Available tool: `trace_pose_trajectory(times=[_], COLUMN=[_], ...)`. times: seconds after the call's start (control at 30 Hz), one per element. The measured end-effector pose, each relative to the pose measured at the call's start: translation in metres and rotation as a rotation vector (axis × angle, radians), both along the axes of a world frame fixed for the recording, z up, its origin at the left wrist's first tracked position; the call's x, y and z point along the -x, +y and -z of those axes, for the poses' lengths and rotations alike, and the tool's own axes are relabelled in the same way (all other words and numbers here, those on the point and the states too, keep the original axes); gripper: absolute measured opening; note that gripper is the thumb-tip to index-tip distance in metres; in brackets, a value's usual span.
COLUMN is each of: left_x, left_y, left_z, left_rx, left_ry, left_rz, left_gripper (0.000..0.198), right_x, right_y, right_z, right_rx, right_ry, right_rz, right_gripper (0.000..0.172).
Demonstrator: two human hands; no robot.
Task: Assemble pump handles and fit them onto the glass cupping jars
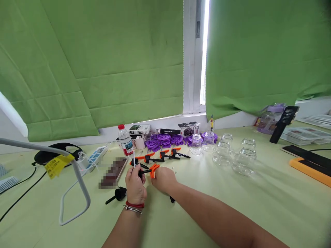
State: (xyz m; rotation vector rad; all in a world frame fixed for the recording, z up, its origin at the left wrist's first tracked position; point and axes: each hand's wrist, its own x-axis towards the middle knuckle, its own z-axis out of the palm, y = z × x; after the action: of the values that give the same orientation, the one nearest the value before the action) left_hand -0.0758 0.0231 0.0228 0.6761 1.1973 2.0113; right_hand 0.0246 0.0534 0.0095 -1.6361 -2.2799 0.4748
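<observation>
My left hand (135, 186) is closed round a thin metal rod (134, 159) that sticks up from the fist. A red band and a metal bracelet sit on that wrist. My right hand (163, 179) is closed on an orange and black clamp (153, 169) lying on the green table, just right of the left hand. Behind the hands lies a row of several more orange and black clamps (165, 155). A loose black part (117, 195) lies just left of my left wrist.
A water bottle (125, 141), small boxes and purple plastic parts (162, 140) stand near the back wall. Several clear glass jars (234, 151) sit to the right. A phone (113, 172), power strip (94, 158), grey bent tube (77, 179) and cables lie left. An orange-edged tablet (310, 167) lies far right.
</observation>
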Motion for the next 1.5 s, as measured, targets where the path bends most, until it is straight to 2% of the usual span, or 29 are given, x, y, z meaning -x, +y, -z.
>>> trace_pose_trajectory(times=[0.2, 0.33, 0.43, 0.6, 0.67, 0.73, 0.8, 0.87, 1.03, 1.17, 1.37, 1.5], left_x=[-0.002, -0.001, 0.000, -0.007, -0.010, -0.013, -0.016, -0.019, -0.024, -0.023, -0.024, -0.023], left_y=[-0.001, 0.000, -0.001, -0.009, -0.013, -0.016, -0.018, -0.019, -0.018, -0.016, -0.021, -0.022], left_z=[-0.003, 0.000, 0.001, -0.003, -0.004, -0.003, 0.000, 0.002, 0.006, 0.007, 0.006, 0.007], left_rx=[0.014, 0.019, 0.019, 0.078, 0.110, 0.144, 0.175, 0.196, 0.227, 0.204, 0.141, 0.124], left_ry=[-0.007, -0.009, -0.002, 0.105, 0.189, 0.262, 0.324, 0.365, 0.404, 0.407, 0.479, 0.510], left_rz=[0.005, 0.005, 0.046, 0.279, 0.406, 0.527, 0.625, 0.672, 0.686, 0.694, 0.689, 0.674], left_gripper=[0.025, 0.025, 0.025, 0.025, 0.027, 0.028, 0.027, 0.026, 0.025, 0.022, 0.022, 0.022], right_x=[0.000, -0.006, -0.017, -0.064, -0.094, -0.124, -0.146, -0.158, -0.156, -0.150, -0.151, -0.149], right_y=[0.006, 0.007, 0.011, 0.017, 0.014, 0.009, 0.001, -0.006, -0.016, -0.021, -0.024, -0.026], right_z=[0.002, -0.003, -0.008, -0.018, -0.023, -0.026, -0.026, -0.022, -0.009, -0.009, -0.013, -0.012], right_rx=[0.112, 0.126, 0.122, 0.206, 0.360, 0.468, 0.563, 0.642, 0.790, 0.850, 0.797, 0.833], right_ry=[0.111, 0.200, 0.315, 0.557, 0.932, 1.203, 1.366, 1.479, 1.534, 1.484, 1.536, 1.516], right_rz=[0.076, 0.087, 0.049, -0.007, -0.015, -0.027, -0.012, -0.011, -0.067, -0.090, -0.088, -0.090], right_gripper=[0.013, 0.005, 0.009, 0.014, 0.011, 0.019, 0.031, 0.036, 0.039, 0.039, 0.037, 0.033])
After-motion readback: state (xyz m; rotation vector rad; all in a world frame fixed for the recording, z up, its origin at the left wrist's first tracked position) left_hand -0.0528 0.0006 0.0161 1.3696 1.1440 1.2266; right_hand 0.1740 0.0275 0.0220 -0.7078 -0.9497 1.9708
